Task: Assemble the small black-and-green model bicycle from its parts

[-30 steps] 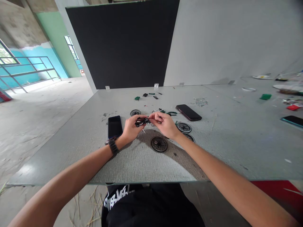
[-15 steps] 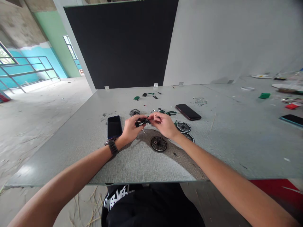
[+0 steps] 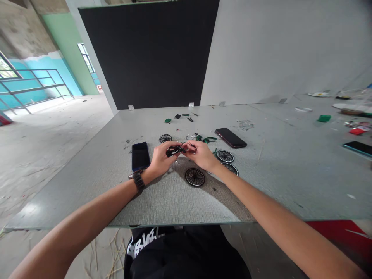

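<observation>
Between the fingers of my left hand (image 3: 162,157) is a small black toy part (image 3: 173,151), its exact kind too small to make out. My right hand (image 3: 202,155) pinches at the right end of the same part, fingertips meeting the left ones. Just below the hands a black spoked toy wheel (image 3: 195,177) lies flat on the table. Two more wheels, one spoked wheel (image 3: 225,156) and a second wheel (image 3: 230,168) partly behind my right forearm, lie to the right. Beyond the hands are another small wheel (image 3: 165,138) and a green toy bicycle frame piece (image 3: 205,138).
A phone (image 3: 140,156) lies left of my left hand, another phone (image 3: 231,138) to the right beyond my right hand. Small green and black pieces (image 3: 178,116) are scattered farther back. A black panel (image 3: 154,54) stands behind the grey table (image 3: 162,205). More clutter (image 3: 357,124) sits far right.
My right hand has shifted slightly and its fingers have curled a little differently at the part. My left hand keeps its hold in nearly the same place.
</observation>
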### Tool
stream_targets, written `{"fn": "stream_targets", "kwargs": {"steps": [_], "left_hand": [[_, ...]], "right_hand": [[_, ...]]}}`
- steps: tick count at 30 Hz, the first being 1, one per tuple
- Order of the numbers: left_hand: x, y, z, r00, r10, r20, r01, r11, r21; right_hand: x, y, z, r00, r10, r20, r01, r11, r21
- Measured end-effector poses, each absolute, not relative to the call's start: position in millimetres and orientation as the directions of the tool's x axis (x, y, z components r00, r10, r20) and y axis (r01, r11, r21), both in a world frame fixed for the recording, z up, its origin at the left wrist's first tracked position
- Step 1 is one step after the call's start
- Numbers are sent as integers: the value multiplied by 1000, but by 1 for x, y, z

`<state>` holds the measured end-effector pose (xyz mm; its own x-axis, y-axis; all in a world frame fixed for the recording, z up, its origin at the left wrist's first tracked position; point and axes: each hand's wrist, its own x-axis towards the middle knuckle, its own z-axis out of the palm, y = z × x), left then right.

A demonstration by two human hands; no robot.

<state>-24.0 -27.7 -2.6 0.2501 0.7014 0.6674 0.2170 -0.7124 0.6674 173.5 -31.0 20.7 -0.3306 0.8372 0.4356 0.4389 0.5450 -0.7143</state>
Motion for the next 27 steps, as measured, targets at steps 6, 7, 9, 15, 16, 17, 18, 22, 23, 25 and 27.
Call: {"fn": "stream_targets", "kwargs": {"steps": [6, 7, 9, 15, 16, 17, 18, 22, 23, 25, 27], "left_hand": [[-24, -30, 0, 260, 704, 660, 228, -709, 667], [-23, -30, 0, 256, 708, 658, 222, -705, 673], [-23, -30, 0, 245, 721, 649, 214, -693, 689], [-20, -30, -1, 217, 759, 614, 184, -649, 738], [-20, -30, 0, 211, 768, 605, 174, -638, 750], [-19, -30, 0, 201, 781, 591, 166, -622, 765], [-19, -30, 1, 188, 798, 573, 159, -600, 784], [-18, -28, 3, 123, 861, 493, 103, -505, 857], [-18, -27, 3, 116, 876, 469, 67, -478, 876], [-19, -26, 3, 128, 910, 393, -30, -393, 919], [-19, -25, 1, 158, 940, 302, -134, -282, 950]], "right_hand": [[174, -32, 21, -327, 850, 413, 441, 524, -729], [174, -32, 21, -328, 852, 409, 444, 521, -729], [174, -32, 21, -336, 852, 402, 463, 521, -717], [174, -34, 22, -353, 849, 392, 503, 526, -686], [174, -34, 22, -353, 849, 393, 495, 526, -691], [173, -34, 22, -355, 848, 393, 485, 526, -698], [173, -35, 23, -352, 849, 394, 473, 524, -708], [170, -37, 25, -315, 859, 403, 450, 509, -734], [170, -37, 25, -304, 860, 409, 450, 508, -735], [169, -38, 26, -296, 857, 421, 442, 514, -735], [169, -38, 26, -298, 856, 422, 427, 515, -743]]}}
